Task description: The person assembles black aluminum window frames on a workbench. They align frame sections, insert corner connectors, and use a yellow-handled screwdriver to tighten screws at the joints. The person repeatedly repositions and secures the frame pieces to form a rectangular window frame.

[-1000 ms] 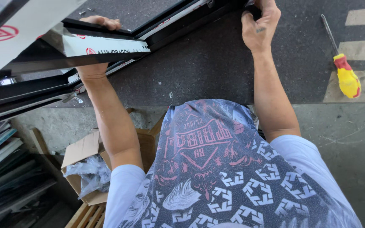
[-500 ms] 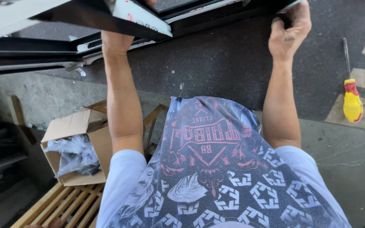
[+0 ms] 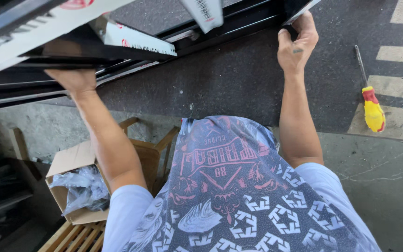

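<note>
Right hand (image 3: 297, 44), upper right of frame: fingers closed round the end of a long black frame (image 3: 229, 23). Left hand (image 3: 73, 79), upper left: pressed up under the same frame, grip hidden by the frame, so closure cannot be told. The frame is held across the top of the picture above a dark mat (image 3: 220, 84). A red-and-yellow screwdriver (image 3: 371, 109) is seen at right on the mat. A cardboard box (image 3: 73, 161) with plastic is seen lower left.
</note>
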